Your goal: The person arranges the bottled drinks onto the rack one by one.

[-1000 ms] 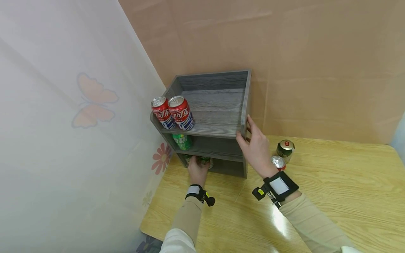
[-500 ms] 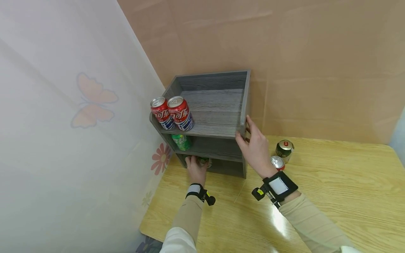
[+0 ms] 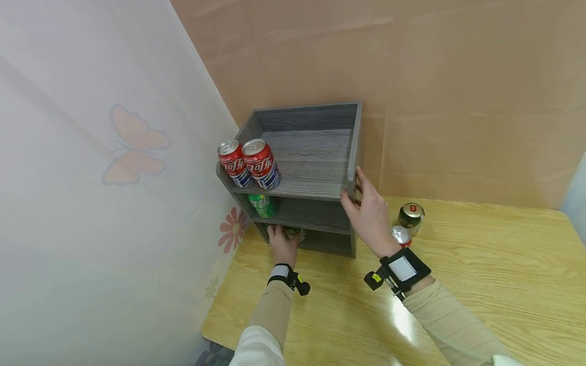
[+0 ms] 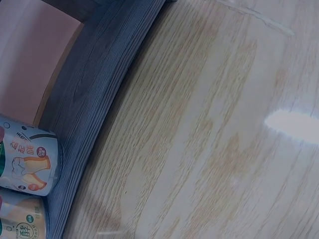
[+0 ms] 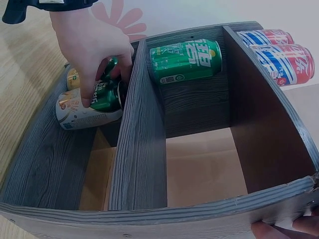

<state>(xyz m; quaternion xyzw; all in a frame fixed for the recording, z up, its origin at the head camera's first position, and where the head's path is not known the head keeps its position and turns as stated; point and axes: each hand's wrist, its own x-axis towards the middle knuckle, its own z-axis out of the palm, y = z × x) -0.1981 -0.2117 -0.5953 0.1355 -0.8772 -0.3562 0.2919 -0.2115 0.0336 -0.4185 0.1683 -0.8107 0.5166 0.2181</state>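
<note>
My left hand reaches into the bottom level of a grey wooden shelf. In the right wrist view its thumb lies on a white-and-green drink can, while its fingers curl round the can's far side, partly hidden. Behind that can, against the left side, is a gold-and-green can. Both cans show at the edge of the left wrist view. My right hand holds the shelf's right side panel near its upper front corner. A green can stands on the middle level.
Two red cola cans stand side by side at the left of the top level. Right of the shelf, a dark green-and-gold can and a red can with a silver lid stand on the wooden table. A wall borders the left.
My left hand shifts slightly left inside the bottom level, with the white-and-green can moving toward the left side. My right hand keeps its place on the shelf.
</note>
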